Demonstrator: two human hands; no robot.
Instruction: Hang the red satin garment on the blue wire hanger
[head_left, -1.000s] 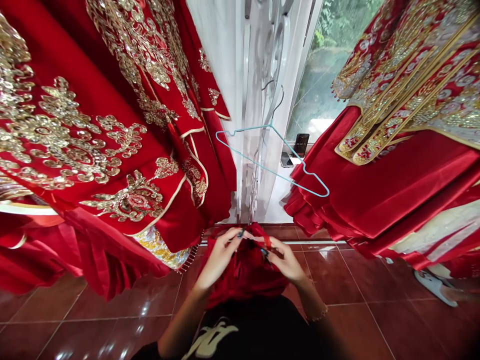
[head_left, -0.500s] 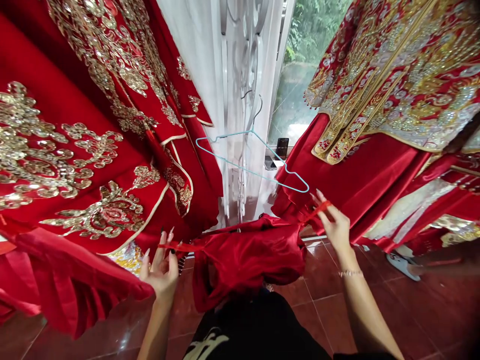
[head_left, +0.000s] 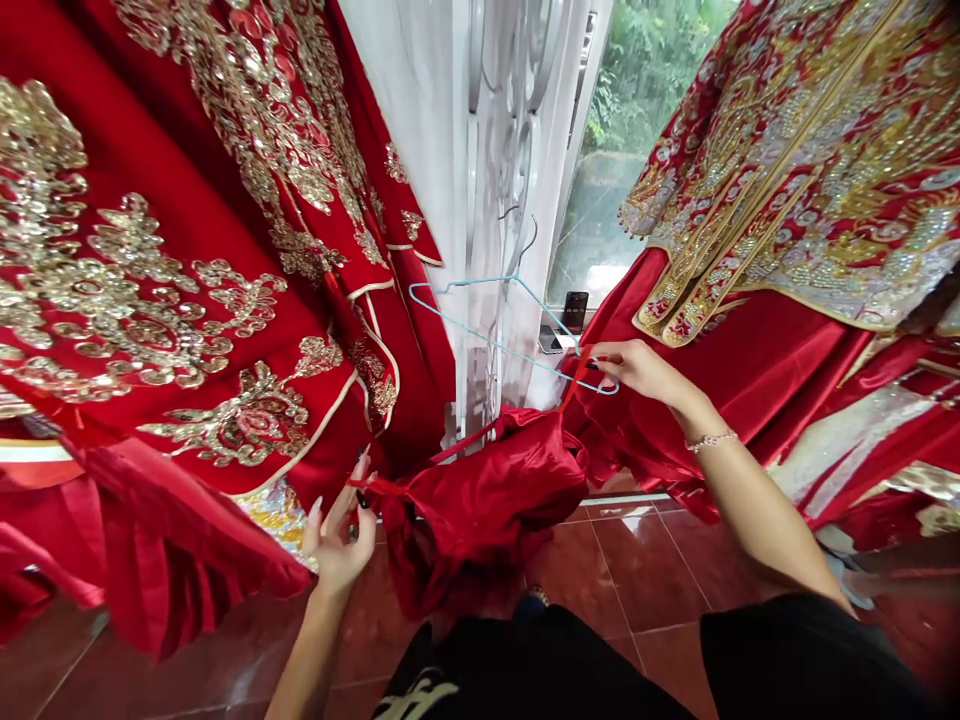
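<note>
A red satin garment (head_left: 487, 490), bunched up, hangs by thin red straps between my two hands. My left hand (head_left: 341, 545) pinches the left strap (head_left: 384, 487) at the garment's left end. Held up higher, my right hand (head_left: 637, 372) has the right strap (head_left: 575, 385) between its fingers, at the right end of a light blue wire hanger (head_left: 480, 283). The strap crosses the hanger's right shoulder; whether it is looped around the wire I cannot tell. The hanger's left end has no strap on it.
Red gowns with gold sequins (head_left: 232, 420) hang on the left, and a beaded red jacket (head_left: 780, 200) with a red skirt on the right. Behind the hanger stands a white scrolled metal frame (head_left: 472, 180). Phones (head_left: 575, 312) rest by the window. Red tiles (head_left: 600, 570) cover the floor.
My right hand has moved left and up with its strap to the hanger's right end. The garment's right side has come leftward. My left hand still pinches its strap.
</note>
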